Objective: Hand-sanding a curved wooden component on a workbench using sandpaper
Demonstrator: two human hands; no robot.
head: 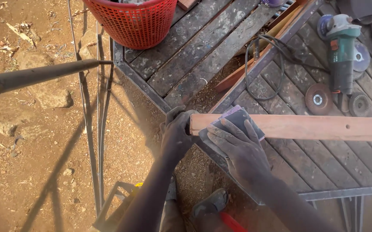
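Observation:
A long reddish wooden plank (315, 127) lies across the slatted workbench (203, 47), its left end sticking out near the bench edge. My left hand (176, 134) grips that left end. My right hand (236, 146) presses a dark sheet of sandpaper (236, 117) flat on the plank's top, just right of the end. Both hands are coated in dust.
A red plastic basket (132, 20) stands at the bench's far left corner. A green angle grinder (342, 47) with its black cable (263, 56) and several abrasive discs (318, 99) lie at the right. A dark pipe (35, 76) crosses the dirt ground on the left.

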